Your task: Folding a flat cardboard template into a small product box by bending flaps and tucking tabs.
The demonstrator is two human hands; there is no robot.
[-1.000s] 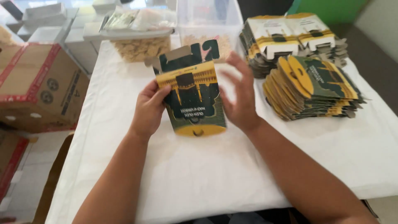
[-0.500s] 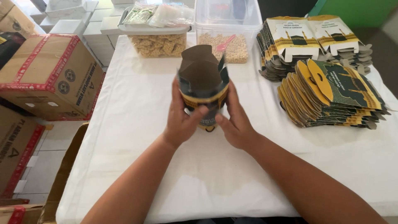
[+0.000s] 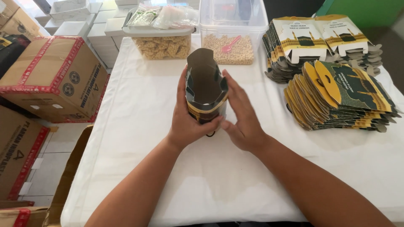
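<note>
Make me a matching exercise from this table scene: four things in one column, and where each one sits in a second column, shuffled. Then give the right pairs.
Things:
1. opened carton
2. pink scoop
3. flat carton stacks
4. taped cardboard box

Places:
A. off the table's left edge
B. between the left hand and right hand
C. on the table's right side
D. inside the clear tub of pale pellets at the far edge

Pairs: 1-B, 2-D, 3-C, 4-A

White-covered table point(image 3: 210, 185), pale tiled floor point(image 3: 46, 155) at left, green wall point(image 3: 357, 10) beyond, soft daylight
</note>
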